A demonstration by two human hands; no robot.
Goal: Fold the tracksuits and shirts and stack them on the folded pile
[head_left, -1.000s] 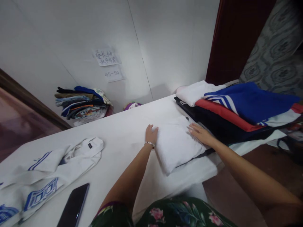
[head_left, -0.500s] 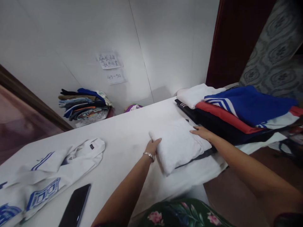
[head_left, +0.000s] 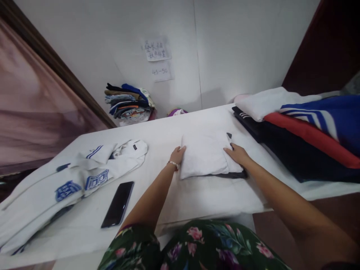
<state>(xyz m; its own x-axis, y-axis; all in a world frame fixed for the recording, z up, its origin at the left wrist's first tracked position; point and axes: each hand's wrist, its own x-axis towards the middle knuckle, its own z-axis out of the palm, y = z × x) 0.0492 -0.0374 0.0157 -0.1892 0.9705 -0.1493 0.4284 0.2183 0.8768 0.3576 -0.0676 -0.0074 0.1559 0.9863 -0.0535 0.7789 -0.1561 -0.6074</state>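
A folded white garment (head_left: 204, 155) lies flat on the white table (head_left: 157, 204), with dark fabric showing along its lower right edge. My left hand (head_left: 177, 154), with a silver bracelet at the wrist, grips its left edge, thumb on top. On the opposite side my right hand (head_left: 237, 153) pinches the right edge, with the fingertips partly hidden. Left of my left hand, a white garment (head_left: 95, 170) with blue stripes and blue emblems is spread out. A dark phone (head_left: 118, 204) rests between that garment and my left forearm.
Clothes in black, red, white and blue (head_left: 306, 135) are heaped on the table's right side. Behind the table stands a stack of folded clothes (head_left: 129, 103). Handwritten paper notes (head_left: 159, 50) hang on the wall. A pink curtain (head_left: 42, 101) borders the left.
My view has swung left, bringing more of the spread garment and curtain into sight. Both hands still hold the folded garment, which now lies squarer to the table's front edge.
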